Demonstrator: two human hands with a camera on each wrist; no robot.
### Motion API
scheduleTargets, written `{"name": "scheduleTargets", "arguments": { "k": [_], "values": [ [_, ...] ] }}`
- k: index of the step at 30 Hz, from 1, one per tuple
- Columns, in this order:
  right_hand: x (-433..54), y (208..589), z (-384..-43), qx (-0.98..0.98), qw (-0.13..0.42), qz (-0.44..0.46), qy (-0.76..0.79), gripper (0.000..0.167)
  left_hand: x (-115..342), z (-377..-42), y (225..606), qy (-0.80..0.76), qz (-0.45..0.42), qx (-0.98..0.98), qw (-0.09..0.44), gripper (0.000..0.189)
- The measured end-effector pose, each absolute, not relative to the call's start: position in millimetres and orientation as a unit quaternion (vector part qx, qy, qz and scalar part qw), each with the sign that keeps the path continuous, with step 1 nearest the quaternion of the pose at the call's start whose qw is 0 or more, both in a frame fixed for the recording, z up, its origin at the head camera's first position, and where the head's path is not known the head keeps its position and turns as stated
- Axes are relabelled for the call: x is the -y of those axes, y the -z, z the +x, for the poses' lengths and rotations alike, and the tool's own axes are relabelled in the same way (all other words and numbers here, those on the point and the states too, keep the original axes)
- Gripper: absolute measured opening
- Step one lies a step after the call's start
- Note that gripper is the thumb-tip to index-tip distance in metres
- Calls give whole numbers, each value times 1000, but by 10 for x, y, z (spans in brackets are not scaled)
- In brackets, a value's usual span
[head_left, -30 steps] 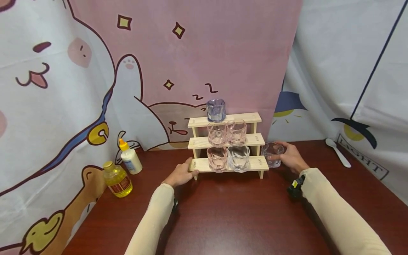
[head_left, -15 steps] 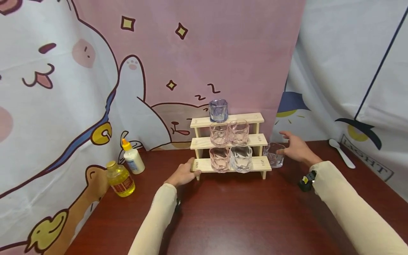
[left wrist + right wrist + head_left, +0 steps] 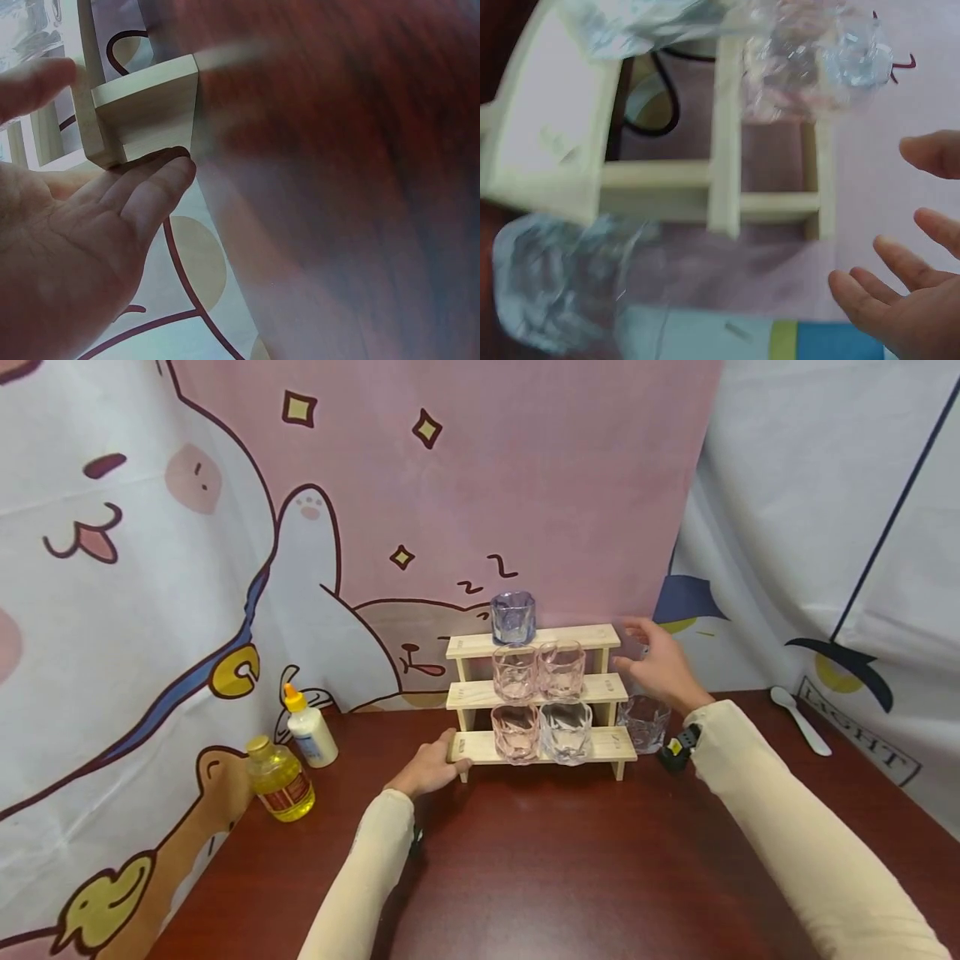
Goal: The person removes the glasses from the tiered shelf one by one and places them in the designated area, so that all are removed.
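A three-tier wooden display stand point(image 3: 480, 745) bears several faceted glasses. My left hand point(image 3: 426, 767) grips the left end of its lowest step. In the left wrist view, the thumb point(image 3: 41, 84) meets the board's edge while the fingers lie along the end and leg. My right hand point(image 3: 660, 667), fingers spread and holding nothing, is in the air off the stand's upper right end. Below it a clear glass point(image 3: 642, 724) stands on the table against the stand's right side. A blue glass point(image 3: 513, 617) is on the top step, pink glasses point(image 3: 561, 670) on the middle, a pink point(image 3: 514, 734) and a clear one point(image 3: 567, 733) on the lowest.
On the left of the table point(image 3: 525, 860) stand a white glue bottle point(image 3: 313, 737) with an orange tip and a bottle of yellow liquid point(image 3: 281, 781). A white spoon point(image 3: 800, 720) lies at the right. A printed cloth point(image 3: 585, 485) hangs close behind the stand.
My right hand has let go of the clear glass beside the stand, drawn back right, then risen leftward to the top step's height. The left hand keeps its place on the stand.
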State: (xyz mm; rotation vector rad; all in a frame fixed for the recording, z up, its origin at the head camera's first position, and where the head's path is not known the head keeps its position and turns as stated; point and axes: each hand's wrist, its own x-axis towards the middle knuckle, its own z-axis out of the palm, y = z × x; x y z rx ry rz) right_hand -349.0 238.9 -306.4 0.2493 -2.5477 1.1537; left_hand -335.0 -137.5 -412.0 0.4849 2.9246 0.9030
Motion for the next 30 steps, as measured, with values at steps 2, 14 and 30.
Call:
{"name": "scheduleTargets", "arguments": {
  "k": [2, 14, 30],
  "values": [
    [-2291, 3005, -3539, 888, 178, 94, -414, 65, 1385, -3353, 4122, -292, 155, -944, 20, 66],
    [-1706, 2680, -3880, 874, 141, 123, -449, 63, 1382, -3366, 4132, -287, 164, -944, 18, 53],
    [-1222, 2501, -4383, 893, 102, 99, -428, 74, 1363, -3335, 4118, -299, 156, -941, 28, 62]
  ]
}}
